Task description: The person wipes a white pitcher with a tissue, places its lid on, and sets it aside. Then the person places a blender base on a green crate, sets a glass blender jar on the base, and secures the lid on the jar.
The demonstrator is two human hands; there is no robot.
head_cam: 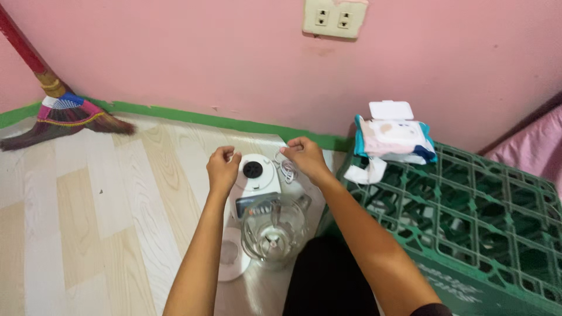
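Note:
On the wood-pattern floor sits a white blender base (255, 177) with a dark round socket on top. Its thin white power cord (287, 170) lies coiled just to the right. My left hand (222, 166) is closed at the base's upper left, pinching an end of the cord. My right hand (303, 155) is closed above the coil, holding the cord. A clear blender jar (274, 229) stands in front of the base, with a white lid (233, 256) lying on the floor at its left.
A green plastic crate (480, 222) stands upside down at the right, with an open pack of wet wipes (392, 138) on it. A wall socket (333, 17) is set in the pink wall above. A broom (58, 111) leans at the far left.

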